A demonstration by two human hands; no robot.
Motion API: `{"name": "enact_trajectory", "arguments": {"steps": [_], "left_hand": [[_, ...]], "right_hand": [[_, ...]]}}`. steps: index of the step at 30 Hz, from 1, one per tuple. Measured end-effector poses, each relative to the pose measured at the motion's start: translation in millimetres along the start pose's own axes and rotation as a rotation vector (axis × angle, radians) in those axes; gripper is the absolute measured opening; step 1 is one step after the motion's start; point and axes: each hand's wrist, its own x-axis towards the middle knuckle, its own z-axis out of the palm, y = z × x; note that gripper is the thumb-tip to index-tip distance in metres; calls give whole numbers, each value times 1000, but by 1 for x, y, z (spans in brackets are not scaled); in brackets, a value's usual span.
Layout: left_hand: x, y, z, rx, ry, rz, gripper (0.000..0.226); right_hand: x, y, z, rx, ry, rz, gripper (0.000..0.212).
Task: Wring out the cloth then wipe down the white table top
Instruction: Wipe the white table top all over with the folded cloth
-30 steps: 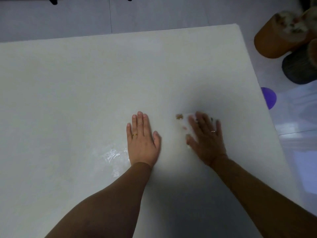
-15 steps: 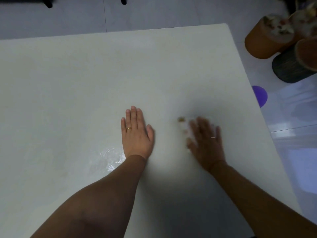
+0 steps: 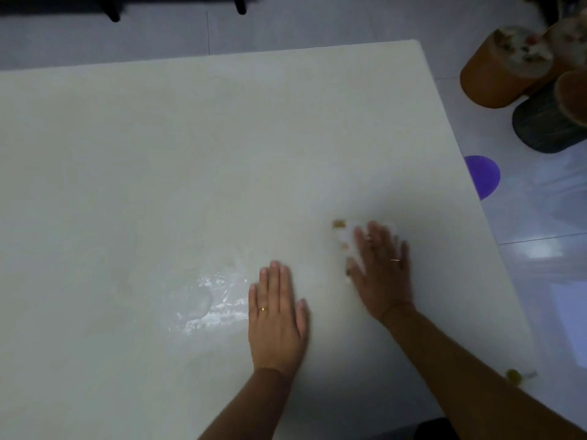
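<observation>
Wiping is under way on the white rectangular table top [image 3: 190,154], judging by the wet sheen near its front. The person's right hand [image 3: 382,271] lies flat, fingers spread wide, pressing a small white cloth with brownish patches [image 3: 343,236] against the surface; nothing is pinched. The cloth sits under and just left of that hand's fingers, toward the table's right edge. Its outline is blurred, so its long axis and heading cannot be told. The left hand [image 3: 276,319] rests palm down, holding nothing, just beside the puddle of water [image 3: 206,300], apart from the cloth.
</observation>
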Motion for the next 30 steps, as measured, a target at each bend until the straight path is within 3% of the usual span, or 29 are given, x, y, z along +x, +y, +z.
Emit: {"name": "enact_trajectory", "arguments": {"steps": [2, 4, 8, 10, 12, 16, 18, 19, 22, 24, 26, 28, 30], "left_hand": [[-15, 0, 6, 24, -47, -26, 60], [-18, 0, 8, 54, -62, -32, 61], [-17, 0, 7, 80, -79, -26, 61], [-17, -1, 6, 79, -66, -23, 60], [-17, -2, 6, 60, -45, -24, 59], [-18, 1, 5, 24, -14, -19, 58], [-18, 2, 5, 27, -4, -9, 58], [-19, 3, 5, 30, 2, -7, 58], [-30, 6, 5, 27, 20, -21, 58], [-51, 10, 10, 25, 17, -17, 57], [-77, 14, 18, 13, 5, -4, 57], [-94, 15, 23, 9, -26, -7, 58], [-97, 15, 26, 21, -31, -25, 60]], "right_hand": [[1, 0, -2, 87, 17, 244, 63], [-13, -32, 2, 125, 53, 336, 63], [-73, -84, 15, 74, 19, -19, 62], [-79, -60, 16, 33, -17, -222, 62], [-73, -21, 13, -54, 0, -309, 62], [-65, 35, 1, 17, 20, 114, 64], [-72, 11, 2, 112, 41, 326, 66], [-80, -8, 6, 127, 57, 333, 66], [-123, -60, 22, 93, 30, 7, 65], [-138, -51, 28, 67, 16, -229, 64], [-135, -20, 28, -6, 10, -321, 66], [-130, 12, 22, -41, 4, -201, 65], [-130, 27, 16, 15, 34, 64, 63]]}}
